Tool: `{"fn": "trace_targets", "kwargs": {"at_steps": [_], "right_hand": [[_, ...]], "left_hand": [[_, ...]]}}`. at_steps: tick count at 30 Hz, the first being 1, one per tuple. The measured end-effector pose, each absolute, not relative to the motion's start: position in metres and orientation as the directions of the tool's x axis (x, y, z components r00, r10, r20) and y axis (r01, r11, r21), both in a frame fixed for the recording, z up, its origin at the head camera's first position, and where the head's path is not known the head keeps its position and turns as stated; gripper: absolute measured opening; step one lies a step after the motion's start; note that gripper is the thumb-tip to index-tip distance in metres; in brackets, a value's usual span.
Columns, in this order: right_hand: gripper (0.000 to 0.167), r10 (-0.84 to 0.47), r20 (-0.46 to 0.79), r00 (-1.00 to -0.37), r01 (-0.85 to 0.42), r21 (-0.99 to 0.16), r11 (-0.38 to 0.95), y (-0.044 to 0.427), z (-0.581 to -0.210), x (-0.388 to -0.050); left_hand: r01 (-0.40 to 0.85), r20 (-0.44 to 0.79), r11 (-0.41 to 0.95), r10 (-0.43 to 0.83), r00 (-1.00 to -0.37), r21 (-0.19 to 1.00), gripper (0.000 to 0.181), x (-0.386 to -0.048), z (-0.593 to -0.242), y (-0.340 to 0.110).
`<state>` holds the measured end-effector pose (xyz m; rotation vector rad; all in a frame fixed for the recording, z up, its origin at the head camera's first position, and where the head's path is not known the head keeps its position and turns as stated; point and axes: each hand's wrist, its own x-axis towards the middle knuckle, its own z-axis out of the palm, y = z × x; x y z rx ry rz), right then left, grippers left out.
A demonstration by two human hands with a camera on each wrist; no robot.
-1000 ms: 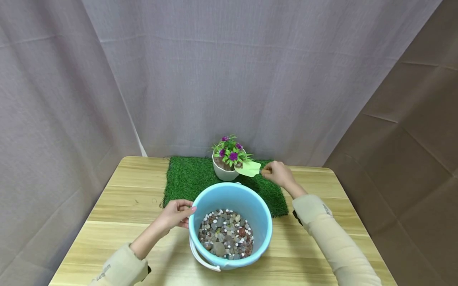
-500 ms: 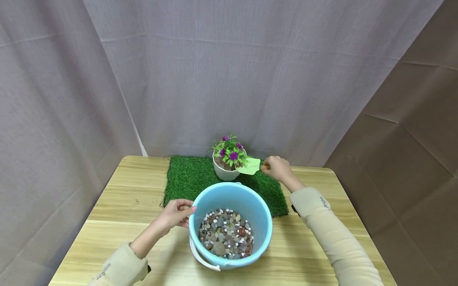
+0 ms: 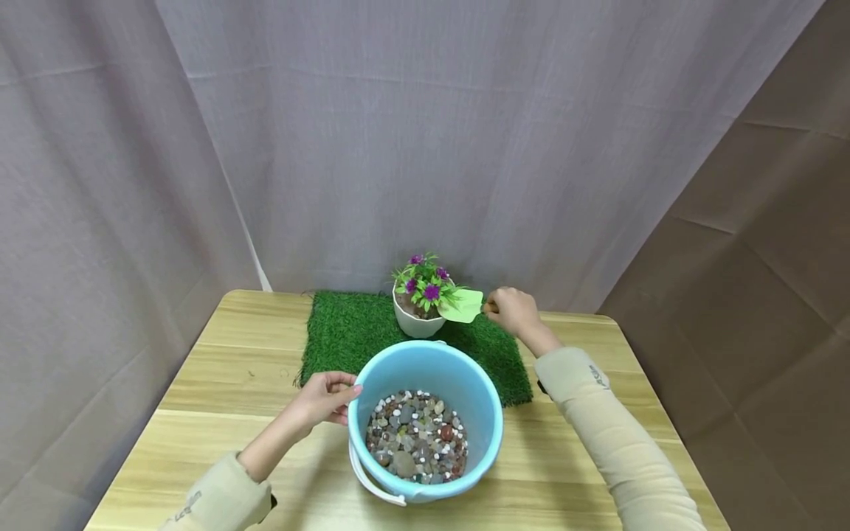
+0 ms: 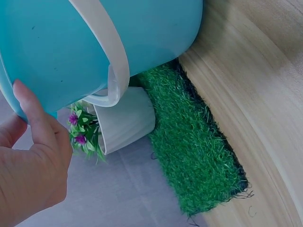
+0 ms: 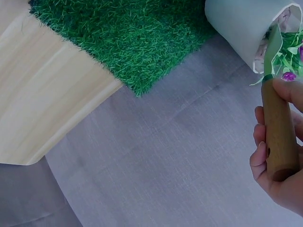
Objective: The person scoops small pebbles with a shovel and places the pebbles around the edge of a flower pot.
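My left hand [image 3: 325, 402] pinches the left rim of a light blue bucket [image 3: 468, 376] between thumb and fingers. Mixed pebbles [image 3: 415, 442] cover the bucket's bottom. Beyond it stands a white flowerpot [image 3: 420, 326] with a purple-flowered plant [image 3: 430, 292]. My right hand [image 3: 516, 313] grips a garden trowel [image 3: 463, 307] by its wooden handle [image 5: 279, 130]. The trowel's pale green blade is tilted, its tip over the pot's right rim, partly behind leaves. In the right wrist view, the blade reaches into the pot's mouth beside some pebbles.
Pot and bucket stand close together, the pot on a green artificial turf mat [image 3: 348, 328]. The mat lies at the back of a wooden table [image 3: 232, 383]. A white bucket handle [image 4: 113, 47] hangs down on the near left side. Grey curtains [image 3: 425, 147] enclose the table.
My right hand has risen slightly and tipped the trowel blade more steeply toward the pot. Brownish bits seen at the blade's tip no longer show there. My left hand stays on the bucket rim.
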<state>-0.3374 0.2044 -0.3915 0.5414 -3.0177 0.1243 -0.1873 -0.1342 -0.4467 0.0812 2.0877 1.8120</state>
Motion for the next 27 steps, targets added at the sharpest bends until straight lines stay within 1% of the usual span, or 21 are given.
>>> {"fn": "trace_targets", "kwargs": {"at_steps": [1, 4, 6, 11, 18, 21, 23, 25, 27], "right_hand": [[0.013, -0.345, 0.096, -0.934, -0.352, -0.066, 0.934, 0.204, -0.392, -0.337], [0.025, -0.348, 0.112, -0.931, -0.356, -0.067, 0.932, 0.204, -0.390, -0.337], [0.029, -0.347, 0.120, -0.930, -0.357, -0.070, 0.932, 0.205, -0.389, -0.336], [0.028, -0.341, 0.119, -0.932, -0.352, -0.086, 0.932, 0.209, -0.387, -0.332], [0.035, -0.378, 0.155, -0.913, -0.403, -0.177, 0.898, 0.220, -0.383, -0.323], [0.028, -0.394, 0.142, -0.908, -0.416, -0.204, 0.886, 0.228, -0.382, -0.320], [0.018, -0.407, 0.138, -0.903, -0.428, -0.209, 0.879, 0.234, -0.381, -0.318], [0.014, -0.418, 0.143, -0.897, -0.440, -0.221, 0.870, 0.238, -0.381, -0.316], [0.014, -0.429, 0.156, -0.890, -0.455, -0.234, 0.859, 0.242, -0.379, -0.314]], "left_hand": [[-0.194, -0.236, 0.169, 0.283, -0.930, 0.966, 0.041, -0.187, -0.447, -0.134], [-0.192, -0.233, 0.167, 0.281, -0.931, 0.967, 0.042, -0.187, -0.447, -0.134], [-0.191, -0.231, 0.164, 0.280, -0.932, 0.968, 0.042, -0.187, -0.447, -0.134], [-0.192, -0.233, 0.163, 0.287, -0.929, 0.968, 0.042, -0.186, -0.446, -0.134], [-0.193, -0.235, 0.163, 0.296, -0.926, 0.968, 0.042, -0.185, -0.447, -0.133], [-0.190, -0.232, 0.162, 0.295, -0.927, 0.968, 0.042, -0.185, -0.448, -0.133], [-0.191, -0.232, 0.162, 0.289, -0.929, 0.968, 0.042, -0.185, -0.448, -0.133], [-0.187, -0.228, 0.162, 0.290, -0.929, 0.969, 0.042, -0.186, -0.448, -0.134], [-0.186, -0.227, 0.162, 0.292, -0.929, 0.969, 0.041, -0.186, -0.447, -0.134]]}}
